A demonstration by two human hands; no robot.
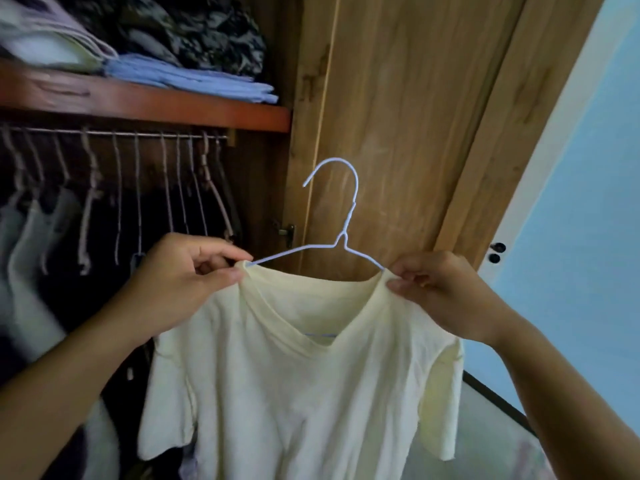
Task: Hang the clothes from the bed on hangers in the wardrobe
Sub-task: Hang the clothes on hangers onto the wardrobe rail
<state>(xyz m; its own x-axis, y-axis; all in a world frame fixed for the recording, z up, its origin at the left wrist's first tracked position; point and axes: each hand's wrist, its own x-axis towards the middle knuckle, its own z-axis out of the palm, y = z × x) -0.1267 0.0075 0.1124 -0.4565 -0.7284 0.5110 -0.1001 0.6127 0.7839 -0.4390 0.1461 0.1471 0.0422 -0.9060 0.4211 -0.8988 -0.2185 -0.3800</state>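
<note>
Clearly, the pale yellow t-shirt (294,375) is soft, light and limp, and is judged likely to slide along the thin white wire hanger (341,216), which looks springy and easily bent. It is best gripped at the shoulder seams, where cloth and wire meet. That is where it is held: the left hand (183,275) pinches the left shoulder end, the right hand (440,292) the right. The shirt is kept up between both hands, before the wardrobe door (415,116), right of the rail (121,134).
</note>
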